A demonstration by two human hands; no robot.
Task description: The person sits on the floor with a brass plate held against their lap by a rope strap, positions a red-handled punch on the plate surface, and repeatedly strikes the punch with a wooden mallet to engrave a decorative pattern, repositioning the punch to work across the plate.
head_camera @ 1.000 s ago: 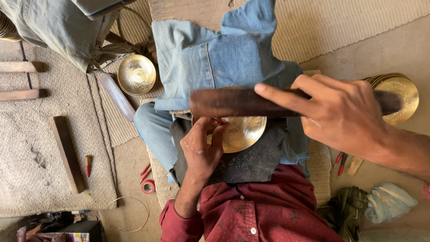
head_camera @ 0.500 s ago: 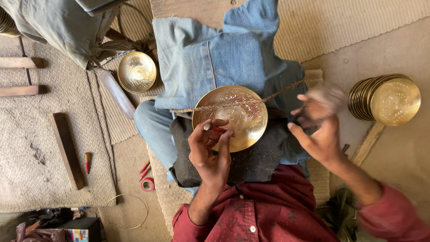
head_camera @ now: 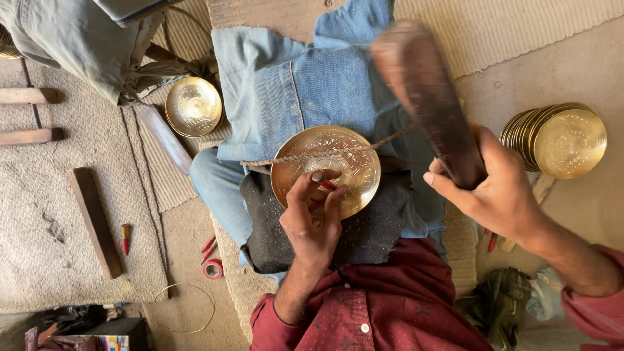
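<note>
A round brass plate [head_camera: 344, 156] lies on a dark cloth pad [head_camera: 370, 234] over my lap, with a twisted cord [head_camera: 364, 148] stretched across it. My left hand [head_camera: 313, 224] rests on the plate's near edge and pinches a small red-tipped tool [head_camera: 327, 186] against the metal. My right hand [head_camera: 497, 195] grips a dark wooden mallet [head_camera: 429, 97], raised and tilted above the plate's right side, blurred by motion.
A stack of brass plates [head_camera: 562, 140] sits at right, and a single brass bowl [head_camera: 193, 106] at upper left. Wooden bars [head_camera: 96, 221] lie on woven mats at left, with a red-handled tool [head_camera: 125, 238], red tape roll [head_camera: 212, 268] and wire ring [head_camera: 185, 309] nearby.
My right hand has swung the mallet from lying across the plate, down past it, and back up at the right. My left hand stays on the plate.
</note>
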